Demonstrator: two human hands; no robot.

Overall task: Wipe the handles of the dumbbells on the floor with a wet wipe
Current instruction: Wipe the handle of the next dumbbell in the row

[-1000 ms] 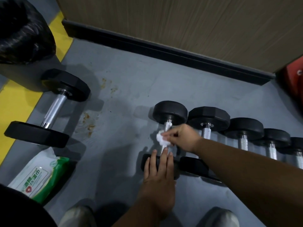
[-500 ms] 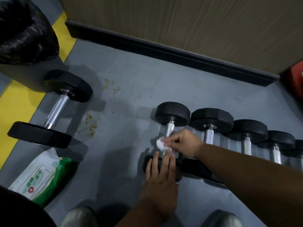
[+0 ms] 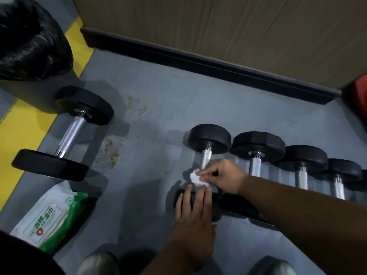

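Head view, looking down at a grey floor (image 3: 158, 92); every place here is given relative to the leftmost dumbbell of the row (image 3: 206, 149). The right hand (image 3: 222, 178) sits over the lower part of that dumbbell's knurled handle (image 3: 206, 158), its fingers curled and pinching a crumpled white wet wipe (image 3: 196, 178) against the metal. The left hand (image 3: 193, 213) lies flat on the dumbbell's near black head (image 3: 178, 197), fingers straight and close together, pressing down, holding nothing. The far head of the same dumbbell points toward the dark baseboard (image 3: 198, 62) under a wooden panel (image 3: 238, 26).

Just to the right of this dumbbell, more dumbbells (image 3: 258, 147) stand side by side, heads touching or nearly so, handles parallel to it; the right forearm crosses over their near ends. Well to its left lies a separate, larger dumbbell (image 3: 65, 133), tilted, beside a yellow floor stripe (image 3: 21, 132). Between the two, brownish stains (image 3: 111, 151) mark the floor. To the lower left of it, a green-and-white pack of wipes (image 3: 51, 215) lies flat. Far up left sits a black plastic bag (image 3: 29, 40). Below it, at the picture's bottom edge, two shoe tips (image 3: 97, 262) show.
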